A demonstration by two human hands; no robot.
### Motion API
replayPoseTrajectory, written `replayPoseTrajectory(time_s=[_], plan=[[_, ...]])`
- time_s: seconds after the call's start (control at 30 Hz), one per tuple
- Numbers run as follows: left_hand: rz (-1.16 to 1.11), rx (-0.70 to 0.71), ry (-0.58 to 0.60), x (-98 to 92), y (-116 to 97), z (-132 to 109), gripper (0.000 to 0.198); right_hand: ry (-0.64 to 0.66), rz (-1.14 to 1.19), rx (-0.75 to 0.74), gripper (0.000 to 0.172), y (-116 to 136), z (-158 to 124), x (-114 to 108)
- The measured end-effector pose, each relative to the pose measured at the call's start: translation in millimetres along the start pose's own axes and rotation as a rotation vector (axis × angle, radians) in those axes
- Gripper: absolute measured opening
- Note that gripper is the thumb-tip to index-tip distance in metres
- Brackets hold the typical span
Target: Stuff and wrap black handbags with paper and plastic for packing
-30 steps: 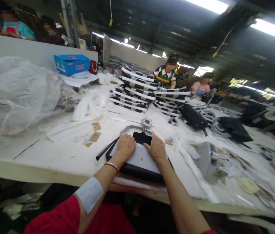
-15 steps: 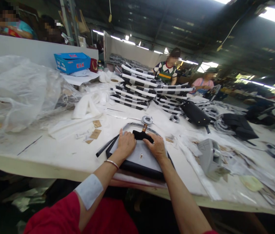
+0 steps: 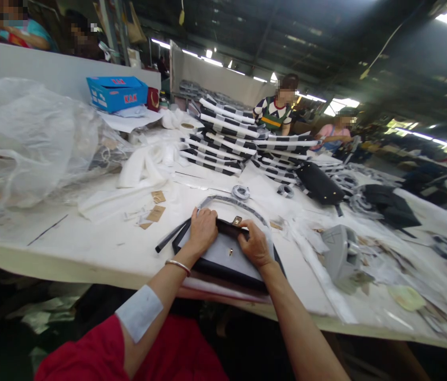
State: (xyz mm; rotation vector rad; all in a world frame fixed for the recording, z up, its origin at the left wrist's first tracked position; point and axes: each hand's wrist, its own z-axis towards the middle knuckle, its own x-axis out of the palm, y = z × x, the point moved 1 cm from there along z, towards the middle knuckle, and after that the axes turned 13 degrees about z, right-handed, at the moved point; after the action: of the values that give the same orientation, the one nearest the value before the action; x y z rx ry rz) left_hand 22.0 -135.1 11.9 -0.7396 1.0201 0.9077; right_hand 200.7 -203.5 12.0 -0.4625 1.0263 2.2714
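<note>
One hand (image 3: 203,231), the left, covers the bag (image 3: 227,275), grip unclear; the right hand (image 3: 256,245) pinches its flap (image 3: 228,227). Uneven pulling could crease it.

I've got open table (image 3: 104,259) left of the bag (image 3: 215,260), though a black strap (image 3: 173,236) juts into that lane; rightward, plastic strips (image 3: 320,280) and a grey dispenser (image 3: 338,247) crowd me, and ahead a striped stack (image 3: 229,150) walls off the middle.
</note>
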Motion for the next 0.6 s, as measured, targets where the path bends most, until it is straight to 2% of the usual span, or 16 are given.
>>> replayPoseTrajectory(time_s=[0.13,0.2,0.3,0.4,0.6], plan=[[-0.04,0.021,0.012,1.5,2,0,0.025,0.12,-0.07,-0.008,0.033,11,2,-2],[-0.063,0.02,0.015,2.0,2,0,0.027,0.176,-0.083,-0.043,0.027,14,3,-2],[-0.108,0.011,0.025,3.4,3,1,0.03,0.157,-0.024,-0.091,0.021,15,2,-1],[-0.16,-0.011,0.033,5.8,6,3,0.034,0.168,0.099,-0.115,0.022,15,0,-2],[-0.227,-0.046,0.041,8.0,10,4,0.038,0.371,0.147,-0.074,0.027,27,-6,-13]])
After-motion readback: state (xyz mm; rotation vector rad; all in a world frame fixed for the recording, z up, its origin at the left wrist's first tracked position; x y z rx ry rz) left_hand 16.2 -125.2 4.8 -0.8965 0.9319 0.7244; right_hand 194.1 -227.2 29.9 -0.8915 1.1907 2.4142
